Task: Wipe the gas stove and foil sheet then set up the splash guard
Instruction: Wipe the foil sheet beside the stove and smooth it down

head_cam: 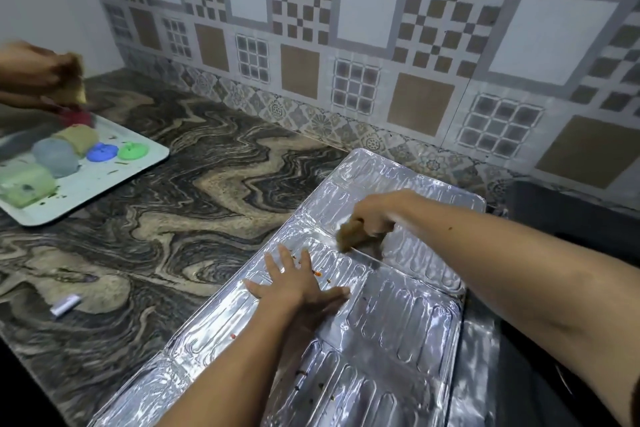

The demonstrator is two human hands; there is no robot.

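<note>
A shiny embossed foil sheet (398,322) lies flat on the marble counter, running from the bottom middle toward the tiled wall. My left hand (298,284) presses flat on it with fingers spread. My right hand (372,217) grips a tan cloth (349,234) and holds it against the foil's far part. Small red and brown crumbs (317,272) dot the foil near my left hand and lower down. The dark gas stove (568,218) shows only partly at the right edge.
A pale tray (104,180) at the left holds folded cloths and blue and green lids. Another person's hand (45,76) holds a cloth above it. A small silver tube (65,303) lies on the patterned counter (194,204). Tiled wall stands behind.
</note>
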